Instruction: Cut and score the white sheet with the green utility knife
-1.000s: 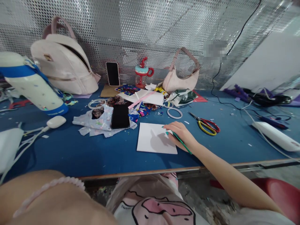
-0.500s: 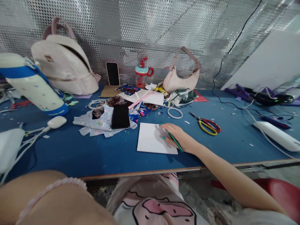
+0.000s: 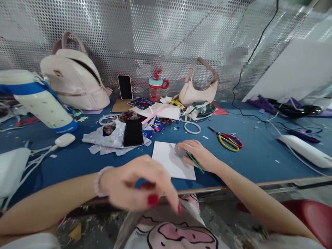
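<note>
My right hand [image 3: 197, 155] rests on the right edge of a white sheet of paper [image 3: 168, 162] on the blue table [image 3: 77, 166]. Its fingers are closed round a green pencil [image 3: 195, 162] that slants back toward my wrist. My left hand [image 3: 140, 183], with a pale bead bracelet and red nails, hovers over the table's front edge with its fingers pointing down toward my lap. It is blurred by motion, and I cannot make out whether it holds anything. A printed white shirt [image 3: 171, 235] lies below it.
Red-and-yellow scissors [image 3: 228, 140] lie right of the paper. A black phone [image 3: 133, 132] sits on patterned cloth, with white rings, scraps and papers behind. Two pale bags, an upright phone and a small cup line the perforated metal wall. Cables and a white tool lie at the right.
My left arm has swung in from the lower left, so the hand now hangs over the table's front edge. My right hand slid slightly left on the paper. The view tilted down a little.
</note>
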`<state>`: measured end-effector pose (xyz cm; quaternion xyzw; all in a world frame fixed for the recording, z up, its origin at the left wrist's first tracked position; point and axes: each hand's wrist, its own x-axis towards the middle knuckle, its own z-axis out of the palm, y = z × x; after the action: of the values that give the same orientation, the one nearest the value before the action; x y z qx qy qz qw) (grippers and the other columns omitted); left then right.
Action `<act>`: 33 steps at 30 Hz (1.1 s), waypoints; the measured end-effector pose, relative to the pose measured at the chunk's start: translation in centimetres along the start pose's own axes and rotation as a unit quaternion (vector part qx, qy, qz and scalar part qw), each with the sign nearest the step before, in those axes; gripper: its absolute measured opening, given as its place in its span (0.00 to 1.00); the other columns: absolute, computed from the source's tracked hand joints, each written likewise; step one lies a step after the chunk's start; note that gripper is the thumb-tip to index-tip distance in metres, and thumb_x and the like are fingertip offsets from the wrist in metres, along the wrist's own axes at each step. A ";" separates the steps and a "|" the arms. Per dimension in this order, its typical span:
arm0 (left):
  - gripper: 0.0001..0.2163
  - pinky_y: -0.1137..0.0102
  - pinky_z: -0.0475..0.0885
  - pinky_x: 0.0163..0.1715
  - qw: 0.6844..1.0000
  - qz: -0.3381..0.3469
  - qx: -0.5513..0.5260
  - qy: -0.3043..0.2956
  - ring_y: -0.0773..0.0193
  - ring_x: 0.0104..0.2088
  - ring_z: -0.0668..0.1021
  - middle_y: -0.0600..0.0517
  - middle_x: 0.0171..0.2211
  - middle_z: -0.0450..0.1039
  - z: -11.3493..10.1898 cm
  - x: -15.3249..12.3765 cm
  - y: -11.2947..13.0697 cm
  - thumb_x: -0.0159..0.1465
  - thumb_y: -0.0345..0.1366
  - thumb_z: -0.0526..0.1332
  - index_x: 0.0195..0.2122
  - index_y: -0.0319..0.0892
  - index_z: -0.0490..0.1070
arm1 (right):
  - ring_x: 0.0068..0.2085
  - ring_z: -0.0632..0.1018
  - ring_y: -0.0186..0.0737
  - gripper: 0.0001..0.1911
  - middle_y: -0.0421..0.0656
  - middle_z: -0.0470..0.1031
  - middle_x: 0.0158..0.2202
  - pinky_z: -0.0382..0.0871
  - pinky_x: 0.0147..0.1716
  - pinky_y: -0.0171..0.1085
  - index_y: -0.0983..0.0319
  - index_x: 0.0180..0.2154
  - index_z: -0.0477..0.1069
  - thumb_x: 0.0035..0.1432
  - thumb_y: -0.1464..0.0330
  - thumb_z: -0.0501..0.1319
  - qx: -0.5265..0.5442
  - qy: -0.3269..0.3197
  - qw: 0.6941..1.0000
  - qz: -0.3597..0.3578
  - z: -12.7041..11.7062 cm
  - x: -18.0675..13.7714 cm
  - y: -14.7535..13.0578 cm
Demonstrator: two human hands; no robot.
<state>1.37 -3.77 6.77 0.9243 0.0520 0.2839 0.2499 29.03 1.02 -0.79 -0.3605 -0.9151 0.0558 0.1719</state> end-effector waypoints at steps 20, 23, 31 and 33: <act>0.23 0.59 0.48 0.66 0.946 -0.046 0.180 -0.266 0.56 0.67 0.54 0.41 0.66 0.50 2.6 -0.3 -8.2 0.70 0.38 0.50 0.65 0.35 0.55 | 0.25 0.71 0.33 0.08 0.38 0.75 0.26 0.62 0.25 0.31 0.61 0.38 0.67 0.54 0.70 0.55 0.238 -0.021 0.966 0.103 -2.6 2.5 -0.2; 0.24 0.59 0.47 0.66 0.945 -0.045 0.184 -0.266 0.56 0.67 0.53 0.41 0.66 0.50 2.7 -0.2 -8.2 0.69 0.38 0.51 0.65 0.34 0.54 | 0.25 0.71 0.32 0.06 0.38 0.74 0.25 0.62 0.24 0.31 0.62 0.35 0.68 0.53 0.70 0.55 0.246 -0.028 0.966 0.074 -2.6 3.4 0.1; 0.24 0.59 0.46 0.67 0.937 -0.045 0.200 -0.281 0.55 0.67 0.52 0.42 0.67 0.48 2.7 -0.2 -8.2 0.70 0.39 0.49 0.65 0.34 0.54 | 0.26 0.73 0.33 0.07 0.40 0.75 0.27 0.64 0.26 0.31 0.62 0.32 0.71 0.52 0.72 0.54 0.217 0.041 0.974 0.054 -1.5 3.1 1.1; 0.24 0.59 0.46 0.66 0.937 -0.049 0.200 -0.283 0.55 0.68 0.52 0.43 0.67 0.47 2.7 -0.2 -8.2 0.70 0.39 0.49 0.65 0.35 0.54 | 0.26 0.73 0.33 0.07 0.40 0.75 0.27 0.65 0.26 0.31 0.62 0.32 0.71 0.52 0.72 0.55 0.211 0.042 0.975 0.056 -1.6 2.9 1.1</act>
<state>3.08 2.15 0.66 0.9936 0.0802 -0.0182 0.0776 28.30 3.82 1.21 -0.3689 -0.8531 0.2414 0.2791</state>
